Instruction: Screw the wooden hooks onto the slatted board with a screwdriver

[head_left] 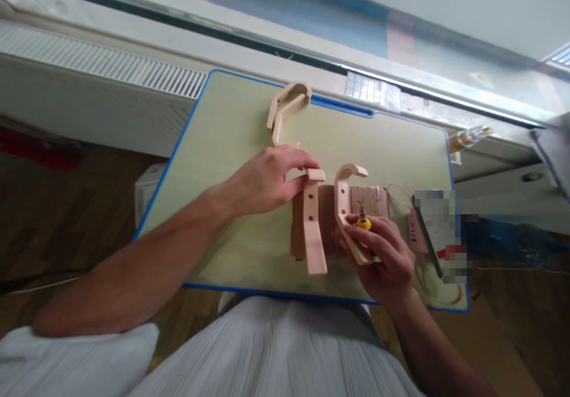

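Wooden hook (315, 248) is being steadied, apparently, near tabletop's (249, 260) front edge: left grip (269, 178) pinching it, right grip (388, 261) clasping screwdriver (364, 224).

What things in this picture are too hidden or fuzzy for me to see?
All in the head view:
Yellow tool: the part inside the right hand, whose fingers hide it.
Cardboard: the strip covered by the left wooden hook.
Flat thing with a dark edge: its top, hidden by blurry squares.
Red thing at far left: too dim and blurred to name.
Right arm: cut off by the bottom edge.
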A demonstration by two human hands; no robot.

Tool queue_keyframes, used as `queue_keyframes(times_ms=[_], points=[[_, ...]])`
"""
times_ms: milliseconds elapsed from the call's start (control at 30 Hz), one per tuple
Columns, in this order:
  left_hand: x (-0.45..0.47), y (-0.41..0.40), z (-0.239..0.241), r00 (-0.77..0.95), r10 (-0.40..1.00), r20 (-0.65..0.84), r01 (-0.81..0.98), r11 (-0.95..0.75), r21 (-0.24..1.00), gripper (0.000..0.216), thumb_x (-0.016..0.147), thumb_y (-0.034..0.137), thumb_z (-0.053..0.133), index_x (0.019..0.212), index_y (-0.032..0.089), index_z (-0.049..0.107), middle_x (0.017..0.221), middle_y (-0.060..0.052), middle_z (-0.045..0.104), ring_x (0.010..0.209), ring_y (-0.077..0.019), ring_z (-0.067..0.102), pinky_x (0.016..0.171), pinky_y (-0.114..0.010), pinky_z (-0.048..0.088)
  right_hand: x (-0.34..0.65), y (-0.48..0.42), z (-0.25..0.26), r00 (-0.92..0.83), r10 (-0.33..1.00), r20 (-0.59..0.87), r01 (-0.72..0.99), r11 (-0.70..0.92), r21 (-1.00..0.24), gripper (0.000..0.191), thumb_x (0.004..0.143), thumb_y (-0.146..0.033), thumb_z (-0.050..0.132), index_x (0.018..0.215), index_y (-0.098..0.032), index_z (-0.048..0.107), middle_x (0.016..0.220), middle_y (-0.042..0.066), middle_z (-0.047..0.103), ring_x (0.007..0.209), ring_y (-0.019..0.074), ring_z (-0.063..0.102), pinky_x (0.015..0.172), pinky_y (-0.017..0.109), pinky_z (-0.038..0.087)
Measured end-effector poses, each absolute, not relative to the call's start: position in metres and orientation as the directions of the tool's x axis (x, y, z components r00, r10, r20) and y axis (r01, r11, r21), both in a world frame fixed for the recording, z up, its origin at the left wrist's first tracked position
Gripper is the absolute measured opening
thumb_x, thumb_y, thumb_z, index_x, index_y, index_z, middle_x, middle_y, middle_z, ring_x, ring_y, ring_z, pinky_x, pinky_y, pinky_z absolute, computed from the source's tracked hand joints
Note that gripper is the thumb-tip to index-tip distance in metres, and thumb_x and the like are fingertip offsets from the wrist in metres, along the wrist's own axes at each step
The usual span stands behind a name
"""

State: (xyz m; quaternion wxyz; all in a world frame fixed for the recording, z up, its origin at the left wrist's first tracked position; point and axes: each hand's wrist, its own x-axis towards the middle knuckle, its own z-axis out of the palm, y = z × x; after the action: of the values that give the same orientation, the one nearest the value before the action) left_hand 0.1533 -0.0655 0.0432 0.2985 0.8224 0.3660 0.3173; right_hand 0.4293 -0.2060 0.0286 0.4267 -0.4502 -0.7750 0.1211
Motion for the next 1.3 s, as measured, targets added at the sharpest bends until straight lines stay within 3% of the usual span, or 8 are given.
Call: queue_keyframes(times_ms=[400, 667, 867, 1067, 1300], points=[[0.157, -0.062, 0.035, 0.529, 0.775, 0.346, 0.440, -0.599, 0.669, 0.016, 0.103, 0.033, 0.071, 0.110, 0.023, 0.082, 0.105, -0.004, 0.086, 0.100, -0.0231, 0.078, 0.100, -0.038, 0.056, 0.429, -0.220, 0.021, -0.170, 0.812, 0.558, 0.578, 0.541, -0.611, 0.062, 0.093, -0.009, 0.084, 0.146, -0.040, 0.077, 0.129, 0.008, 0.082, 0.110, 0.0298, 0.081, 0.089, 0.052, 0.069], [0.154, -0.060, 0.033, 0.530, 0.761, 0.375, 0.425, -0.621, 0.659, 0.019, 0.102, 0.035, 0.071, 0.110, 0.023, 0.083, 0.103, -0.005, 0.085, 0.096, -0.0231, 0.077, 0.095, -0.037, 0.055, 0.430, -0.212, 0.021, -0.314, 0.796, 0.518, 0.635, 0.581, -0.509, 0.041, 0.095, -0.019, 0.085, 0.132, -0.036, 0.082, 0.123, 0.008, 0.082, 0.107, 0.0307, 0.078, 0.091, 0.052, 0.060], [0.153, -0.060, 0.029, 0.528, 0.765, 0.369, 0.425, -0.614, 0.665, 0.020, 0.103, 0.036, 0.071, 0.113, 0.024, 0.083, 0.103, -0.004, 0.086, 0.099, -0.0234, 0.078, 0.101, -0.039, 0.056, 0.428, -0.212, 0.027, -0.334, 0.818, 0.468, 0.645, 0.560, -0.520, 0.052, 0.097, -0.012, 0.078, 0.140, -0.040, 0.080, 0.129, 0.006, 0.082, 0.112, 0.0307, 0.078, 0.094, 0.053, 0.061], [0.153, -0.059, 0.030, 0.533, 0.761, 0.370, 0.421, -0.618, 0.664, 0.019, 0.102, 0.032, 0.071, 0.115, 0.023, 0.083, 0.109, -0.005, 0.087, 0.102, -0.0245, 0.080, 0.101, -0.041, 0.056, 0.427, -0.213, 0.019, -0.155, 0.842, 0.516, 0.609, 0.493, -0.622, 0.064, 0.096, -0.010, 0.080, 0.149, -0.045, 0.076, 0.134, 0.007, 0.080, 0.115, 0.0318, 0.080, 0.092, 0.054, 0.067], [0.152, -0.058, 0.029, 0.527, 0.759, 0.383, 0.420, -0.624, 0.659, 0.017, 0.101, 0.031, 0.071, 0.111, 0.022, 0.082, 0.105, -0.006, 0.087, 0.100, -0.0245, 0.079, 0.098, -0.040, 0.055, 0.428, -0.208, 0.019, -0.362, 0.779, 0.512, 0.626, 0.610, -0.486, 0.047, 0.097, -0.014, 0.081, 0.136, -0.040, 0.081, 0.127, 0.005, 0.084, 0.106, 0.0292, 0.078, 0.089, 0.051, 0.059]])
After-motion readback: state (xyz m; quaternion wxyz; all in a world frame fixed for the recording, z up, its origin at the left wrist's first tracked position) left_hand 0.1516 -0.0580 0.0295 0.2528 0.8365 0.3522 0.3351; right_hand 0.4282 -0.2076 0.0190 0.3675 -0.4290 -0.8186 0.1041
